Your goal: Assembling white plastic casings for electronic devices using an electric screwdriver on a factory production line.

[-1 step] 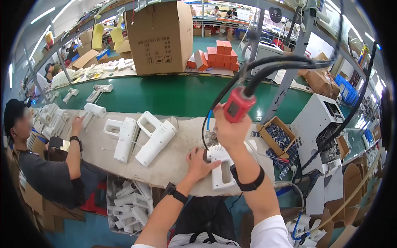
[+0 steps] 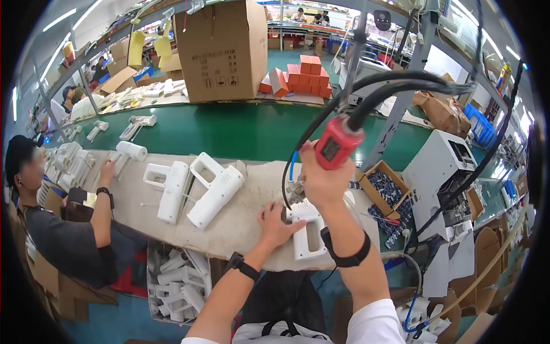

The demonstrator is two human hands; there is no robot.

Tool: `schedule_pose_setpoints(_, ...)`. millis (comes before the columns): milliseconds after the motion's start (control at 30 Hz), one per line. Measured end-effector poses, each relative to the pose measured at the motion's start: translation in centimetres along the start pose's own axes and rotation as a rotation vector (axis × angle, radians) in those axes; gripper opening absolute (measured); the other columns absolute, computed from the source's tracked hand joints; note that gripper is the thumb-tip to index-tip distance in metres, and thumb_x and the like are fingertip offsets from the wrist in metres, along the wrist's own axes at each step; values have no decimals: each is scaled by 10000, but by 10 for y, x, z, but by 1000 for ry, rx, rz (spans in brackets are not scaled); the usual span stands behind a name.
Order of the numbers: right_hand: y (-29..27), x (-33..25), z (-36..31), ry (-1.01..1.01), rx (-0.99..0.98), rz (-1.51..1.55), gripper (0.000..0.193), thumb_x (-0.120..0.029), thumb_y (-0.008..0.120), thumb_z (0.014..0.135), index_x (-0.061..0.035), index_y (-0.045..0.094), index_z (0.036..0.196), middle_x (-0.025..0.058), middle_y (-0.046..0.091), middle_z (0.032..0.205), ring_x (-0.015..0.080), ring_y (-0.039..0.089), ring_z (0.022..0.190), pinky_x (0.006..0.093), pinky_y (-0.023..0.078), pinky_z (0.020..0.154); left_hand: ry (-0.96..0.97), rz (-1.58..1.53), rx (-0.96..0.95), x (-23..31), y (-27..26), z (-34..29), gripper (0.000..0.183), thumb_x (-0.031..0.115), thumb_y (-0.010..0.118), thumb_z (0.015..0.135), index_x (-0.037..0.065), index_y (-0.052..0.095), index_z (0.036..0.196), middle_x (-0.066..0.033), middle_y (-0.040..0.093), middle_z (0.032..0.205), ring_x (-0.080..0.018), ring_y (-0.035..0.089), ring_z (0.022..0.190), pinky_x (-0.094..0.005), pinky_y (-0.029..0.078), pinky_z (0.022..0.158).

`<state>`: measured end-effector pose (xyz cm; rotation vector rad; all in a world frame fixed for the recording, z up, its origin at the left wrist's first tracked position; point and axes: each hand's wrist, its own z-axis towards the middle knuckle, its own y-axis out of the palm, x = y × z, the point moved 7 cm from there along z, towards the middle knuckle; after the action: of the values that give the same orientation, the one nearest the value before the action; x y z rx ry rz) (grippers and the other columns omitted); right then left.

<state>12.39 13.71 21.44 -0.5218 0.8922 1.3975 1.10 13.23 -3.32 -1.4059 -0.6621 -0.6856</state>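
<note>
A white plastic housing with a looped handle (image 2: 309,241) lies on the worktable in front of me. My left hand (image 2: 279,223) holds its left side, thumb along the edge and fingers bent at the end. Above the housing, my right hand (image 2: 326,180) is wrapped round a red, corded power screwdriver (image 2: 339,143). Its lower end is hidden behind my right hand and forearm. Left of my hands, a white housing (image 2: 216,192) and another white housing (image 2: 172,192) lie on the table.
A cardboard box of small dark parts (image 2: 385,189) stands to the right, beside a white machine (image 2: 438,178). Black cables (image 2: 395,92) hang over the bench. A green conveyor belt (image 2: 229,129) runs behind it. A co-worker (image 2: 69,229) sits at left, near a bin of white housings (image 2: 180,286).
My right hand and the red screwdriver have shifted slightly to the right, and the cable has swung with them. My left hand stays on the housing.
</note>
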Motion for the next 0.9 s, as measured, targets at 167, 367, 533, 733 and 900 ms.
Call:
schedule_pose_setpoints(167,2,-24,-7,-54,-55,-31,158,-135,681,872,-13,602,809,5,549,545,75,511,440,230,386,414,139,132,-70,5,1,-3,1092,663,737,601,-31,383,1365,-255,413,1372,-358,210,1379,-498,73,1107)
schedule_pose_setpoints(367,9,15,-19,28,-52,-38,190,-146,685,864,-12,603,758,-13,547,547,71,501,460,236,381,436,161,187,-77,-2,7,-4,1080,696,715,604,-11,398,1357,-241,356,1412,-360,173,1387,-502,65,1102)
schedule_pose_setpoints(533,17,32,-28,73,-90,-116,208,-146,689,843,-10,587,723,-24,548,567,79,511,511,267,392,481,163,158,-152,11,1,-6,1084,715,689,624,-13,387,1368,-242,362,1404,-369,158,1387,-499,64,1098)
schedule_pose_setpoints(733,5,4,-20,14,-6,-49,170,-125,667,875,-16,584,774,-6,548,569,65,511,480,229,388,446,125,206,-125,0,4,-1,1104,668,731,609,44,334,1428,-259,369,1411,-382,182,1387,-509,61,1101)
schedule_pose_setpoints(900,-7,-33,-6,-38,-58,-77,191,-149,661,896,-21,584,778,-7,532,534,75,484,413,226,369,409,112,78,-99,8,-5,-6,1180,617,779,578,19,256,1450,-260,378,1406,-388,219,1381,-508,62,1109)
